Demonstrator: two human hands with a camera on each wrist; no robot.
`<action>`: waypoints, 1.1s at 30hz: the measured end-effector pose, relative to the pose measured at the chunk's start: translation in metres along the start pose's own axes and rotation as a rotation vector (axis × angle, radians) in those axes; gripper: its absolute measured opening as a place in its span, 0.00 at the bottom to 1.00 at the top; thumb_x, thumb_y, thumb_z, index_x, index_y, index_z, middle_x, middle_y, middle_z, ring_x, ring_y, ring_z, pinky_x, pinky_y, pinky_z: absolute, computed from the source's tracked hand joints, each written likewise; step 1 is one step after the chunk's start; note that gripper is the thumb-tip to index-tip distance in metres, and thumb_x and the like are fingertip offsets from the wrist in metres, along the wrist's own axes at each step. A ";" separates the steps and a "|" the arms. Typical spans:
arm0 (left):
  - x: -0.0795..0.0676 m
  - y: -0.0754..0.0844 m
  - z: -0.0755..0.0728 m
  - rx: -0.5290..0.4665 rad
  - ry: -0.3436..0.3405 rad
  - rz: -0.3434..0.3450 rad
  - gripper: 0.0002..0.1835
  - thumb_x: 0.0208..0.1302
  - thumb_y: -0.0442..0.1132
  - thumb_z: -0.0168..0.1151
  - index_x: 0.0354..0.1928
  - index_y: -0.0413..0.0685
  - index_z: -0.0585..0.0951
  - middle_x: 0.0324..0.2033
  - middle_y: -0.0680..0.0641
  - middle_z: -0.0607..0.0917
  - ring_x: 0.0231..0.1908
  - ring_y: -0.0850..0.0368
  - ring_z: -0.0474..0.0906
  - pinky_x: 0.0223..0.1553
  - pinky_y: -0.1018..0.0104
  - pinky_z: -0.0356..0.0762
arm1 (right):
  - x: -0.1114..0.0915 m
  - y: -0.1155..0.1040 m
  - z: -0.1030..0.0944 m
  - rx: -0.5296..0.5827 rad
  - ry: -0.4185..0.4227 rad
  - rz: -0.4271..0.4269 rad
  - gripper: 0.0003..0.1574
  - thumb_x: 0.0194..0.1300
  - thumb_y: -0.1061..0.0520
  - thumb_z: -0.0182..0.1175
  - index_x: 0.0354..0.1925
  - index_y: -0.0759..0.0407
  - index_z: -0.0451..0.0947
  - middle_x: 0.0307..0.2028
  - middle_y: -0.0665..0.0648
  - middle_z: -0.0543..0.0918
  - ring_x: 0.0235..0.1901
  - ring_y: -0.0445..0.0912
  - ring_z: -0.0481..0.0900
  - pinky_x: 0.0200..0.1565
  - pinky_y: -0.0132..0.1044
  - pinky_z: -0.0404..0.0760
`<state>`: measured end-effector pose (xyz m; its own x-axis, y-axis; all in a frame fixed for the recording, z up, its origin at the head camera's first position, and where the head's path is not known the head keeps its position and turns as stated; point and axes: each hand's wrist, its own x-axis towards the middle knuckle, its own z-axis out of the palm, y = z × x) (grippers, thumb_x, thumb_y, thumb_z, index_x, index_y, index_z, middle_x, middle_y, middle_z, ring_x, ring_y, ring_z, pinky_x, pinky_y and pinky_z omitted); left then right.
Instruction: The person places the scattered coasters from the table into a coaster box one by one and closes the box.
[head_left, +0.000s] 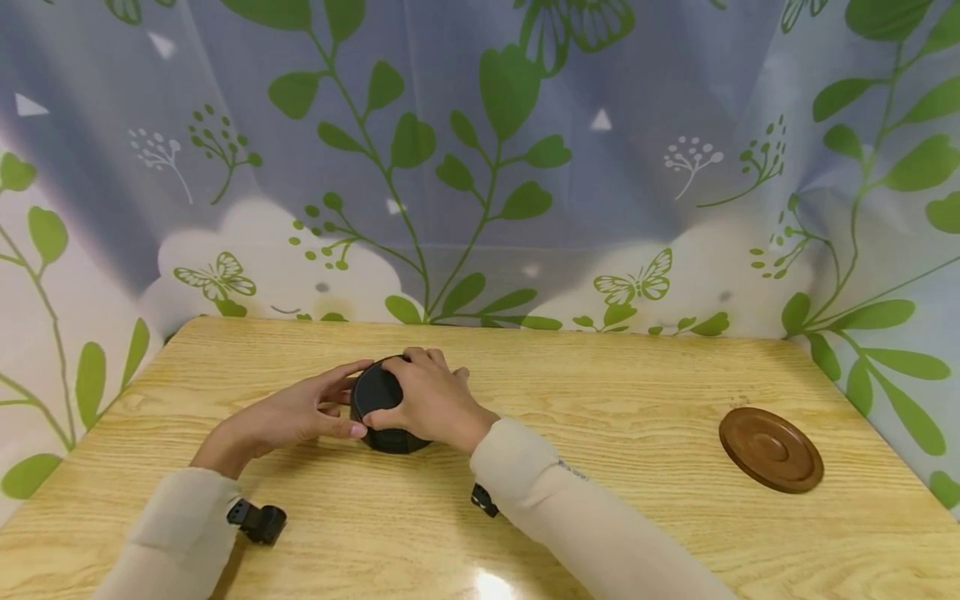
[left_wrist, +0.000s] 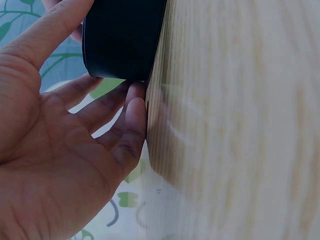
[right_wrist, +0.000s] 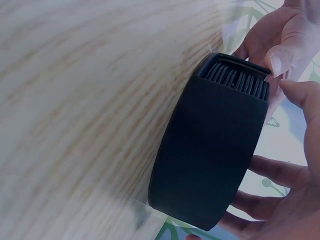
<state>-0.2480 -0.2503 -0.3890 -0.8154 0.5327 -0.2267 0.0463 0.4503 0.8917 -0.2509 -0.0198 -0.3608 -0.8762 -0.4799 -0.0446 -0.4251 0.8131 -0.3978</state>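
A round black coaster holder [head_left: 377, 390] stands low on the table, left of the middle. Through an opening in its side, the right wrist view shows several thin black coasters [right_wrist: 237, 80] stacked inside. My right hand [head_left: 437, 398] grips the holder from above, thumb on the near side and fingers spread over the far side. From the left, my left hand [head_left: 292, 412] holds its edge, with the thumb near the side opening and the fingers curved along the far left side. In the left wrist view the fingertips [left_wrist: 135, 112] lie low by the tabletop.
A brown round wooden disc [head_left: 772, 448] with a raised ring lies on the right of the wooden table [head_left: 600, 392]. Behind the table hangs a leaf-patterned curtain [head_left: 450, 167]. Each wrist wears a small black camera on a strap, over light sleeves.
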 end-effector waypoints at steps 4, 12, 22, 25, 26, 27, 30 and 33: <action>0.001 -0.001 0.000 0.007 -0.001 0.007 0.54 0.71 0.46 0.71 0.86 0.53 0.44 0.78 0.28 0.61 0.74 0.29 0.64 0.63 0.43 0.77 | -0.005 0.005 -0.002 0.023 0.016 -0.012 0.48 0.66 0.31 0.69 0.77 0.45 0.69 0.76 0.57 0.69 0.74 0.58 0.65 0.65 0.72 0.68; 0.002 0.000 0.000 0.023 0.013 -0.002 0.55 0.70 0.47 0.72 0.86 0.54 0.45 0.80 0.30 0.59 0.75 0.28 0.64 0.64 0.39 0.75 | -0.020 0.027 -0.015 0.095 0.064 0.005 0.50 0.66 0.32 0.70 0.77 0.48 0.68 0.79 0.60 0.64 0.79 0.61 0.59 0.66 0.77 0.63; 0.000 -0.002 0.000 0.026 0.022 0.016 0.55 0.68 0.46 0.73 0.86 0.52 0.46 0.79 0.31 0.60 0.76 0.29 0.63 0.67 0.36 0.71 | -0.041 0.068 -0.033 0.104 0.142 0.050 0.51 0.65 0.34 0.72 0.77 0.55 0.68 0.77 0.61 0.67 0.77 0.64 0.61 0.62 0.80 0.64; 0.000 -0.001 0.000 0.030 0.022 0.025 0.55 0.68 0.46 0.73 0.86 0.52 0.46 0.79 0.31 0.60 0.76 0.29 0.63 0.67 0.37 0.71 | -0.051 0.083 -0.041 0.103 0.155 0.078 0.51 0.66 0.36 0.71 0.77 0.56 0.68 0.78 0.62 0.66 0.78 0.65 0.60 0.62 0.81 0.64; 0.000 -0.001 0.000 0.031 0.021 0.028 0.55 0.68 0.46 0.73 0.86 0.52 0.46 0.79 0.31 0.60 0.75 0.30 0.63 0.67 0.37 0.71 | -0.055 0.089 -0.044 0.103 0.159 0.089 0.51 0.66 0.36 0.71 0.77 0.57 0.67 0.78 0.62 0.65 0.78 0.65 0.60 0.62 0.81 0.64; 0.000 -0.001 0.000 0.030 0.021 0.029 0.55 0.68 0.45 0.73 0.86 0.52 0.46 0.80 0.31 0.60 0.75 0.30 0.64 0.67 0.37 0.72 | -0.059 0.095 -0.046 0.105 0.160 0.099 0.51 0.67 0.36 0.71 0.77 0.57 0.67 0.78 0.63 0.65 0.78 0.66 0.59 0.62 0.81 0.63; 0.001 0.000 0.000 0.033 0.021 0.024 0.55 0.68 0.46 0.73 0.86 0.52 0.46 0.80 0.31 0.59 0.75 0.29 0.63 0.67 0.36 0.71 | -0.071 0.114 -0.053 0.110 0.160 0.133 0.51 0.69 0.38 0.70 0.78 0.58 0.65 0.79 0.65 0.63 0.78 0.67 0.58 0.63 0.82 0.61; 0.001 -0.001 0.001 0.033 0.022 0.010 0.55 0.68 0.46 0.73 0.86 0.53 0.46 0.80 0.31 0.59 0.76 0.28 0.61 0.67 0.33 0.70 | -0.085 0.131 -0.058 0.111 0.178 0.142 0.50 0.70 0.39 0.69 0.78 0.59 0.65 0.78 0.67 0.63 0.77 0.70 0.58 0.62 0.83 0.60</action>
<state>-0.2484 -0.2499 -0.3902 -0.8276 0.5210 -0.2090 0.0729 0.4688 0.8803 -0.2452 0.1463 -0.3560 -0.9557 -0.2899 0.0505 -0.2758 0.8222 -0.4979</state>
